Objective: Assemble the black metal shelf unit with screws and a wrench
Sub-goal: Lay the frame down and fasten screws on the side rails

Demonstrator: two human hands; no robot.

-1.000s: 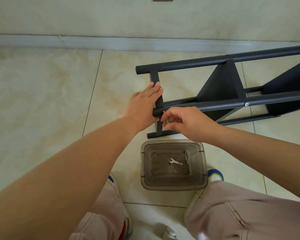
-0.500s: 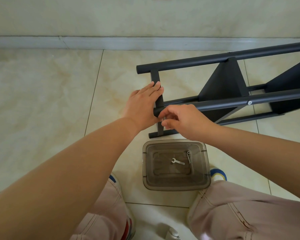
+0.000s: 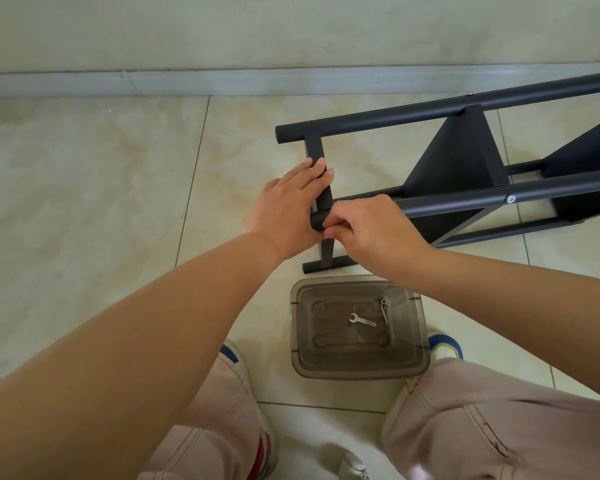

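Beige glossy floor tiles (image 3: pixel 84 209) are being shown, met by a pale skirting strip (image 3: pixel 187 81) along the far wall. Black metal shelf unit (image 3: pixel 465 161) is being seen laid on its side on the tiles, running off the right edge. Its flat end crossbar (image 3: pixel 314 148) is being pressed by the left hand (image 3: pixel 288 206), fingers straight and flat along the bar. The end of the near round post (image 3: pixel 482 199) is being pinched by the right hand (image 3: pixel 371 230), fingers curled; whatever is between the fingertips is hidden, cannot be told. One screw head (image 3: pixel 510 198) is being seen set in that post. A smoky clear plastic container (image 3: pixel 357 370) is being seen on the tiles just below the frame, between the knees (image 3: pixel 499 427), with a small silver wrench (image 3: pixel 361 320) and a second small metal piece (image 3: pixel 384 310) lying inside it.
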